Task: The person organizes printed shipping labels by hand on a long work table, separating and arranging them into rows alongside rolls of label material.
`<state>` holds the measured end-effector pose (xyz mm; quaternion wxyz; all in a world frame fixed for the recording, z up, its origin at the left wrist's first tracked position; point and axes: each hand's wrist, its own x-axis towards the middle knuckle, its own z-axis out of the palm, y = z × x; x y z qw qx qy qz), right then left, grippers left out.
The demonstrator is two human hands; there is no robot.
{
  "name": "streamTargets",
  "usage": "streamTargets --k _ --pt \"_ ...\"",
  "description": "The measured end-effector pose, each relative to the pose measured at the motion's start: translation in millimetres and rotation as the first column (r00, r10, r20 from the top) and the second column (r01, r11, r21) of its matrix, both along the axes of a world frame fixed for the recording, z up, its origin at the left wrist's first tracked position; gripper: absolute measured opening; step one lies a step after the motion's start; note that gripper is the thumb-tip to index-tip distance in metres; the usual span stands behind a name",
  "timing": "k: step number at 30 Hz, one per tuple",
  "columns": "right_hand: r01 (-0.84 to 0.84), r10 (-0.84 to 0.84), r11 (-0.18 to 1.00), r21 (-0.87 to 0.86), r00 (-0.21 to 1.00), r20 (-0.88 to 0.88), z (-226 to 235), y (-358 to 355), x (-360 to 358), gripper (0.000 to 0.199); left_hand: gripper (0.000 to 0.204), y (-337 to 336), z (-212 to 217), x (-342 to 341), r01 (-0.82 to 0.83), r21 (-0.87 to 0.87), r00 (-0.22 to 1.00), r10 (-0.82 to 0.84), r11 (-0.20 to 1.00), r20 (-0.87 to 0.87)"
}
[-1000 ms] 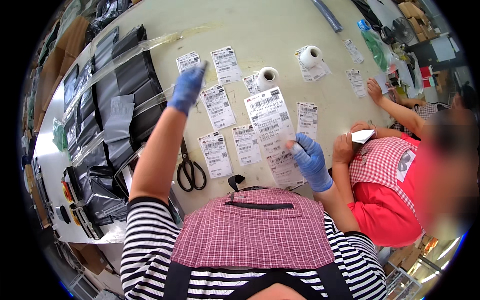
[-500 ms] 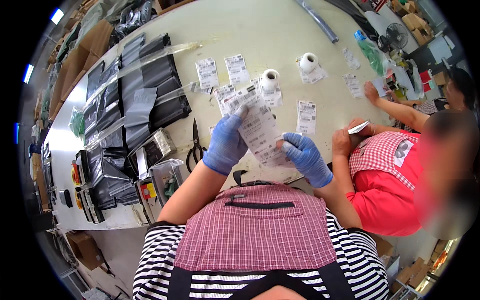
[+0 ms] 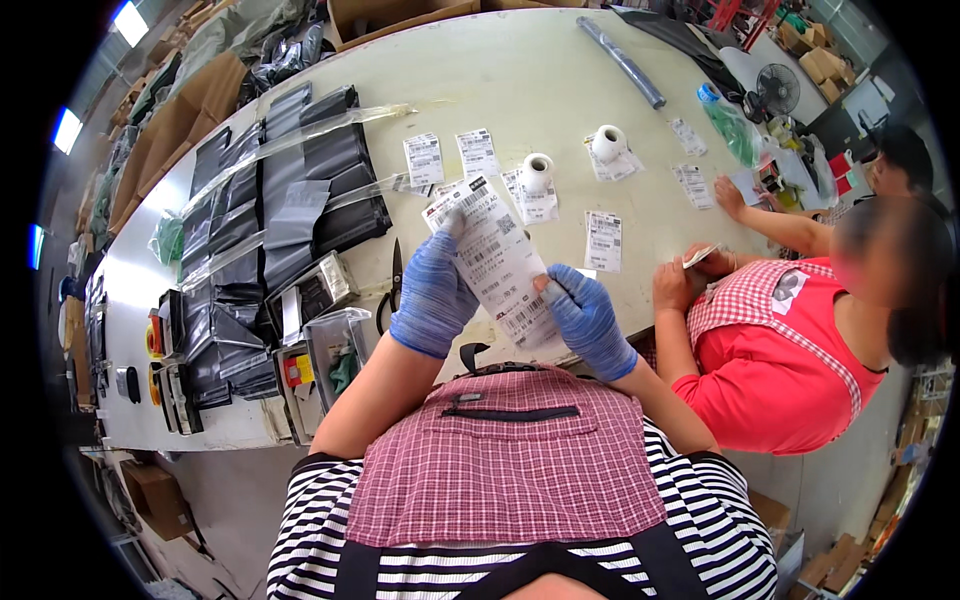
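From the head view we see our gloved left hand (image 3: 432, 298) and right hand (image 3: 587, 318) both closed on a long printed label sheet (image 3: 493, 262), held up above the pale table (image 3: 520, 90) near the scissors (image 3: 394, 282)

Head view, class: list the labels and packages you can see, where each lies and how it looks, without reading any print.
Long white printed paper label: held up between the left hand and right hand, both in blue gloves.
Small white rectangular labels: lying flat on the pale table, beyond the hands.
Two white label rolls: upright on the table.
Dark grey plastic mailer bags: stacked in rows at left.
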<state>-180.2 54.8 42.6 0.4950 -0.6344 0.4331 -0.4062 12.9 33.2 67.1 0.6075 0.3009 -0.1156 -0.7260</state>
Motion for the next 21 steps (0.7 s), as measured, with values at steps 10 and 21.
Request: streamTargets --k 10,21 --pt "0.240 -0.243 0.970 0.044 0.965 0.103 8.3 -4.5 -6.6 0.020 0.032 -0.2 9.6 34.1 -0.221 -0.130 0.952 0.243 0.967 0.184" --pt "0.245 -0.299 0.933 -0.265 0.935 -0.189 25.4 -29.9 24.5 0.022 0.051 31.8 -11.0 -20.8 0.233 -0.018 0.972 -0.233 0.972 -0.034"
